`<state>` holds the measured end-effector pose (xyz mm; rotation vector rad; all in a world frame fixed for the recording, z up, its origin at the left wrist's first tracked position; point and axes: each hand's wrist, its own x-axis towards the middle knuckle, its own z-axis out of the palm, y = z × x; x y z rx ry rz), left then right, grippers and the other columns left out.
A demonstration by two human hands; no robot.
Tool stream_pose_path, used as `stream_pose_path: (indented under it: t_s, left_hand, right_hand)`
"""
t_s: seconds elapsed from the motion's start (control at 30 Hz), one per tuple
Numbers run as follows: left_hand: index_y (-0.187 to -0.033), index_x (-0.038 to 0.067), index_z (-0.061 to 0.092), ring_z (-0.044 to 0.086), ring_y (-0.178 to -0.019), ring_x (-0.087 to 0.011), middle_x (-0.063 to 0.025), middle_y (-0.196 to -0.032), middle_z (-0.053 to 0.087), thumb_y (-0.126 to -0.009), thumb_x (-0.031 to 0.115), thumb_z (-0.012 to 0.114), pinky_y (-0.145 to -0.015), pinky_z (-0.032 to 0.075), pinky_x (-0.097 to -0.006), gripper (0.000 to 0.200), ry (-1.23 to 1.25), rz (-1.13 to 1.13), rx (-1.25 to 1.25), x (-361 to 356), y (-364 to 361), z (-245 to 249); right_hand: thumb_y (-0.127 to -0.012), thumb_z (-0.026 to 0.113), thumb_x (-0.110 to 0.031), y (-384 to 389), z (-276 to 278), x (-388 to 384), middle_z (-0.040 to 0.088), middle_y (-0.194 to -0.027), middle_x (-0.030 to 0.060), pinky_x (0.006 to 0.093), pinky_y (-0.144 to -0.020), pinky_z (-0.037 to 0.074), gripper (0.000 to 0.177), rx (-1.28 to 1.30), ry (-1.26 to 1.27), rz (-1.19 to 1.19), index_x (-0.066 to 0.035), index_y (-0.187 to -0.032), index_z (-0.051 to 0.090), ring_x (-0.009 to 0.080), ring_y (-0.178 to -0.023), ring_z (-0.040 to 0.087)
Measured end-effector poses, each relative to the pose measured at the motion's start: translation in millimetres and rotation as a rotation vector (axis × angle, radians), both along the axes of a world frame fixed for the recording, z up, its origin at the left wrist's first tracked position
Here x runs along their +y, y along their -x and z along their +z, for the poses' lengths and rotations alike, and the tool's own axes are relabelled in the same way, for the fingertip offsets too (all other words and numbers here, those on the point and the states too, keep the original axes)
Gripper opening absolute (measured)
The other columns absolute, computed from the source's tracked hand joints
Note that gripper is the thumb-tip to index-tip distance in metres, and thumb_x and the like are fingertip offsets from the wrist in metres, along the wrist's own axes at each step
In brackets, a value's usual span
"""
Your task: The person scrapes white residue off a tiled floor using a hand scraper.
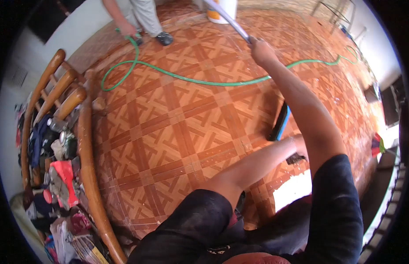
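Note:
My right hand [263, 52] is closed around a pale broom handle [228, 20], which runs up past the top edge. A broom head [281, 121], blue with dark bristles, rests on the tiled floor below my right forearm. The forearm hides where handle and head would join. My left arm reaches across to the right, and my left hand [301, 146] is partly covered by my right arm. It is close to the broom head, but its fingers do not show clearly. A green hose [204, 82] lies across the floor beyond.
Another person's hand [126, 30] holds the hose's end at the upper left. A white bucket [222, 11] stands at the back. Along the left, a wooden frame [86, 145] borders piled clothes and objects [63, 180]. A metal stand [334, 11] is at the far right.

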<state>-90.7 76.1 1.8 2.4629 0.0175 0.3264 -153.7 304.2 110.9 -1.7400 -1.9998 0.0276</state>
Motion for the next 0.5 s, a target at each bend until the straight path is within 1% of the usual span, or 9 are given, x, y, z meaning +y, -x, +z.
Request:
stream_pose_path:
  t_s: [0.07, 0.13, 0.17, 0.2, 0.23, 0.33, 0.37, 0.43, 0.5]
  left_hand:
    - [-0.147, 0.01, 0.022, 0.014, -0.142, -0.0241, -0.0052, -0.155, 0.017, -0.098, 0.043, 0.04, -0.115, 0.01, -0.0367, 0.062, 0.105, -0.064, -0.119, -4, -33, -48]
    - [-0.115, 0.013, 0.065, 0.049, -0.121, -0.025, -0.0084, -0.123, 0.061, -0.053, 0.027, 0.086, -0.105, 0.033, -0.0346, 0.067, 0.588, -0.117, -0.159, -9, -12, -10]
    - [-0.115, 0.013, 0.065, 0.049, -0.121, -0.025, -0.0084, -0.123, 0.061, -0.053, 0.027, 0.086, -0.105, 0.033, -0.0346, 0.067, 0.563, -0.067, -0.155, -5, -56, -69]
    - [-0.14, 0.01, 0.041, 0.026, -0.137, -0.0208, -0.0049, -0.149, 0.034, -0.098, 0.039, 0.04, -0.113, 0.015, -0.0343, 0.051, 0.586, -0.381, -0.007, -1, -86, -133]
    - [-0.14, 0.01, 0.041, 0.026, -0.137, -0.0208, -0.0049, -0.149, 0.034, -0.098, 0.039, 0.04, -0.113, 0.015, -0.0343, 0.051, 0.568, -0.31, 0.005, 25, -33, -93]
    - [-0.105, 0.01, 0.069, 0.058, -0.107, -0.025, -0.011, -0.108, 0.067, -0.056, 0.03, 0.085, -0.092, 0.043, -0.0378, 0.054, 0.692, -0.007, 0.143, -6, 9, 8]
    - [-0.105, 0.01, 0.069, 0.058, -0.107, -0.025, -0.011, -0.108, 0.067, -0.056, 0.03, 0.085, -0.092, 0.043, -0.0378, 0.054, 0.685, 0.026, 0.139, -1, 12, 2]
    - [-0.112, 0.007, 0.066, 0.056, -0.11, -0.0284, -0.0152, -0.117, 0.062, -0.082, 0.018, 0.06, -0.096, 0.041, -0.0413, 0.033, 0.029, 0.0, -0.056, 3, -11, -25]
    - [-0.11, 0.006, 0.066, 0.057, -0.107, -0.0293, -0.0157, -0.113, 0.064, -0.077, 0.019, 0.064, -0.093, 0.042, -0.0417, 0.035, 0.094, 0.006, -0.087, 9, -43, -63]
  right_hand:
    - [-0.094, 0.039, -0.019, 10, 6, -1, 0.057, -0.114, 0.0183, 0.0496, -0.089, 0.045, 0.031, -0.015, 0.072, -0.049, -0.015, -0.122, 0.052, 0.037, -0.106, 0.056]
    - [-0.093, 0.041, -0.018, 14, 6, -1, 0.058, -0.111, 0.0202, 0.0488, -0.088, 0.045, 0.031, 0.034, 0.035, -0.021, -0.011, -0.121, 0.053, 0.0387, -0.103, 0.056]
    - [-0.093, 0.043, -0.017, 18, 9, 1, 0.058, -0.11, 0.0212, 0.0488, -0.087, 0.045, 0.029, 0.048, -0.002, -0.004, -0.009, -0.119, 0.053, 0.0394, -0.102, 0.056]
    - [-0.092, 0.044, -0.017, 19, 5, 4, 0.058, -0.108, 0.0223, 0.0488, -0.086, 0.045, 0.028, 0.068, -0.03, 0.02, -0.006, -0.117, 0.054, 0.0401, -0.101, 0.056]
    - [-0.093, 0.048, -0.026, 12, -17, 23, 0.06, -0.098, 0.0244, 0.0497, -0.079, 0.044, 0.026, 0.126, -0.143, 0.074, -0.006, -0.108, 0.057, 0.0418, -0.093, 0.057]
    - [-0.09, 0.052, -0.018, 21, -6, 6, 0.059, -0.101, 0.0273, 0.049, -0.081, 0.045, 0.026, 0.221, -0.096, 0.092, -0.001, -0.109, 0.057, 0.0438, -0.095, 0.056]
    - [-0.089, 0.053, -0.017, 22, -8, 6, 0.059, -0.1, 0.028, 0.0491, -0.08, 0.045, 0.026, 0.245, -0.127, 0.105, -0.001, -0.109, 0.056, 0.0444, -0.094, 0.056]
    - [-0.088, 0.053, -0.015, 18, -16, 8, 0.059, -0.1, 0.0284, 0.0492, -0.08, 0.045, 0.026, 0.206, -0.162, 0.123, -0.001, -0.11, 0.056, 0.0449, -0.094, 0.056]
    - [-0.084, 0.053, -0.009, 19, -12, 1, 0.059, -0.097, 0.0294, 0.0492, -0.08, 0.045, 0.028, 0.176, -0.21, 0.124, 0.001, -0.109, 0.056, 0.0457, -0.094, 0.056]
